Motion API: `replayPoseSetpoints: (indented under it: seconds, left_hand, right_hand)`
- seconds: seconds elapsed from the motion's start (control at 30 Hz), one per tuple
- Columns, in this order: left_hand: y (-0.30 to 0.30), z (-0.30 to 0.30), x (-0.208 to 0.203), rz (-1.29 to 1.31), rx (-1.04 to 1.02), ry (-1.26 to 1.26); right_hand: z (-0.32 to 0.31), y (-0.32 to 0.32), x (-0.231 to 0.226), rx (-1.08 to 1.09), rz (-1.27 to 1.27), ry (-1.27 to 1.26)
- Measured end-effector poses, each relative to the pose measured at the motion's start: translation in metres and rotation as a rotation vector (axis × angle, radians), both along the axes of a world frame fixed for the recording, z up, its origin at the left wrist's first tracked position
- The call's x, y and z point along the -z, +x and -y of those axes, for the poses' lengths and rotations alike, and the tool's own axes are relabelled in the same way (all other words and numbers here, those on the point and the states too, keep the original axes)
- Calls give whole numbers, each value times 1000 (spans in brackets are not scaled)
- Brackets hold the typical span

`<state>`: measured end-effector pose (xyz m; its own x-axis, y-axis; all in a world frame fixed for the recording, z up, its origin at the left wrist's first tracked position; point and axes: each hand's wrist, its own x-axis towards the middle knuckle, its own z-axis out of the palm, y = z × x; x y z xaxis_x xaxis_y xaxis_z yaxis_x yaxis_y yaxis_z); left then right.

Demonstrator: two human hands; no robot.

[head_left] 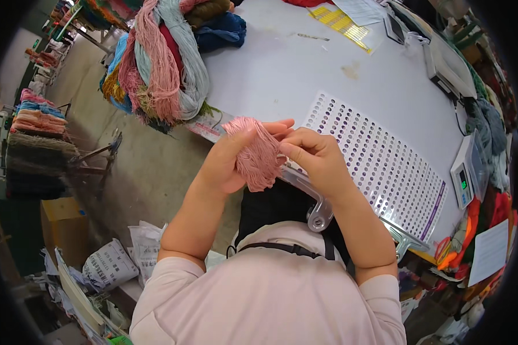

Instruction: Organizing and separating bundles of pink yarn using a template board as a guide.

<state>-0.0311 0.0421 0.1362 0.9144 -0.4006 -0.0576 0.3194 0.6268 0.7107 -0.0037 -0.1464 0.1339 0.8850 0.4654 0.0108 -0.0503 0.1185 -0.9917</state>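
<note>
A small skein of glossy pink thread (256,158) lies bunched in my left hand (223,160), the thumb over its upper end and the fingers behind it. My right hand (319,155) meets its right side, thumb and forefinger pinched together. Whatever the pinch holds is too small to make out. Both hands are above the table's near edge. Just to their right is a white board (380,167) with rows of small dark round holes or dots, clamped at its near edge by a metal clip (319,215).
Large hanks of pink, pale blue and darker yarn (161,63) hang over the table's left corner. A digital scale (461,178) stands at the right, near red and orange thread (472,230). A yellow sheet (345,26) lies at the back. White sacks (112,264) are at lower left.
</note>
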Motion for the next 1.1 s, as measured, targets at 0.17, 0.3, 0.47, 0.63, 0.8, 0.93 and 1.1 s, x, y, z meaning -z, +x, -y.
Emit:
replayPoseSetpoints:
  seconds: [0.17,0.3,0.47,0.63,0.8,0.93,1.1]
  left_hand:
    - [4,-12,-2,-8,-40,121]
    - [5,-4,-9,-95,-233,163]
    - [8,0,-9,-8,-160,189]
    - [13,5,-5,57,-207,277]
    - [14,2,-7,74,-194,344]
    - [16,1,-9,55,-171,322]
    - [20,1,-7,38,-170,307]
  right_hand:
    - [-1,0,7,-57,-168,176]
    - [-1,-1,4,-84,-205,221]
    - [1,-3,0,-143,-306,306]
    - [1,-5,3,-99,-358,341]
    - [3,-3,1,-138,-352,343]
    - [1,-3,1,-131,-367,365]
    - [0,-4,-5,-92,-422,375]
